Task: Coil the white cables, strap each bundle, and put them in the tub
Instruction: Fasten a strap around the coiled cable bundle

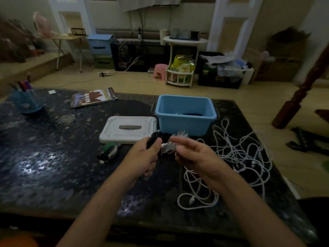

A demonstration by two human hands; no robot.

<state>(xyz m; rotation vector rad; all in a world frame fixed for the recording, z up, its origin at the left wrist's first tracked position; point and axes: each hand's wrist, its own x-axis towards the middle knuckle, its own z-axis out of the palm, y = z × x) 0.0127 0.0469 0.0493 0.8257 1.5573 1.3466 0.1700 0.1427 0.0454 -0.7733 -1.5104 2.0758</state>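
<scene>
Above the middle of the dark table, both hands meet over a coiled white cable bundle (175,139). My left hand (144,155) grips a black strap (154,139) that runs across the bundle. My right hand (192,154) holds the bundle from the right, fingers curled round it. Just behind stands the blue tub (186,120), open, with something dark and a bit of white inside. A tangle of loose white cables (236,154) sprawls over the table to the right and in front of my right hand.
The tub's white lid (128,129) lies left of the tub. Spare straps, green, white and black (107,151), lie in front of the lid. A blue pen holder (26,102) and a magazine (93,97) sit at the far left. The table's right edge runs close to the cables.
</scene>
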